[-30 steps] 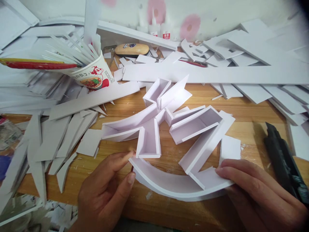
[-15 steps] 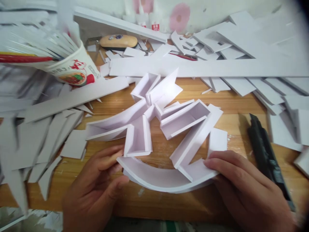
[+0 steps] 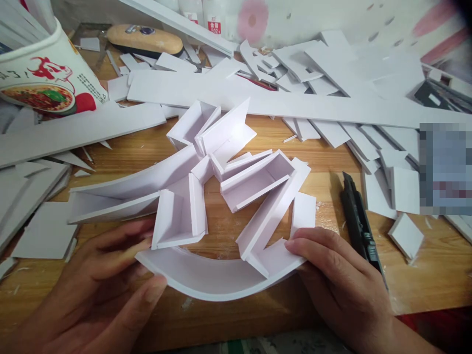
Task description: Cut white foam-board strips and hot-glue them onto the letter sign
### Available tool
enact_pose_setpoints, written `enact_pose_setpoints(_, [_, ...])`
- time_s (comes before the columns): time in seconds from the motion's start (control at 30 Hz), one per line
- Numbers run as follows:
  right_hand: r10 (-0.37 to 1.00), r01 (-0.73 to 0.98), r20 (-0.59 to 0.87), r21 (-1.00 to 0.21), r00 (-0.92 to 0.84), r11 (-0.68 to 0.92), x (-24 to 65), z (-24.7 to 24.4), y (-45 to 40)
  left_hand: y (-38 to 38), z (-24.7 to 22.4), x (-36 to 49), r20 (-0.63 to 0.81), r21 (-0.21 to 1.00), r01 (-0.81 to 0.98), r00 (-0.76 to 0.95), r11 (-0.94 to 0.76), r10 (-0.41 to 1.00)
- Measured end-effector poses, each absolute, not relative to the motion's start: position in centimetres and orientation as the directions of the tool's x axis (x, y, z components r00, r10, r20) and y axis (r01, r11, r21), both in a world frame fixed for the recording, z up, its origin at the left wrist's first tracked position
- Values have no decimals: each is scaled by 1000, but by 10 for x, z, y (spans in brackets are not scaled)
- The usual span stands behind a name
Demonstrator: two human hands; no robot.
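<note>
A white foam-board construction [image 3: 221, 282] made of several open box-like channels lies before me on the wooden table. Its front part is a curved trough. At the trough's left end, my left hand [image 3: 114, 275] has its thumb on the outer wall and its fingers behind the corner, closed round it. My right hand [image 3: 332, 268] pinches the right end, thumb hidden beneath. A black utility knife [image 3: 363, 226] rests on the table to the right of the right hand.
Foam-board scraps [image 3: 379, 182] and a long white strip [image 3: 295, 101] cover the back and sides. A paper noodle cup [image 3: 66, 73] with thin strips in it stands back left, near a wooden-backed eraser [image 3: 145, 39]. Small glue bottles [image 3: 214, 22] stand behind.
My view has turned to the right, so everything appears shifted left and more of the right side shows. Both hands keep their hold on the curved trough.
</note>
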State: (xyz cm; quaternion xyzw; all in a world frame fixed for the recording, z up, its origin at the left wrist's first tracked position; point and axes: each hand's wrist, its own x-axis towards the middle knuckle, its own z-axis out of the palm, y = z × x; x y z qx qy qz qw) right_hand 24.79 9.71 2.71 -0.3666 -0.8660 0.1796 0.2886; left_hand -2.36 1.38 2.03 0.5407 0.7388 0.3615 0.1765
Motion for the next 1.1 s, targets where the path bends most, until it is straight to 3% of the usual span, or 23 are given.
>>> enact_pose_setpoints(0.13, [745,535,367,-528,-557,660,247,28,97,13,14,-25,24,725,637,-406,264,914])
enact_pose_setpoints(0.27, [740,524,362,-535,-567,663,248,29,98,8,3,-43,157,684,723,-273,95,949])
enact_pose_setpoints(0.37, [739,530,354,-528,-573,664,248,29,98,6,-2,-52,170,661,749,-218,53,961])
enact_pose_setpoints(0.6, [743,525,362,-537,-563,660,249,26,97,8,-3,-38,247,730,682,-323,43,914])
enact_pose_setpoints(0.9, [739,538,355,-517,-573,666,247,24,92,13,19,-15,136,778,604,-432,173,892])
enact_pose_setpoints(1.1, [719,575,459,-433,-522,694,243,20,88,19,25,-6,213,827,555,-458,91,863])
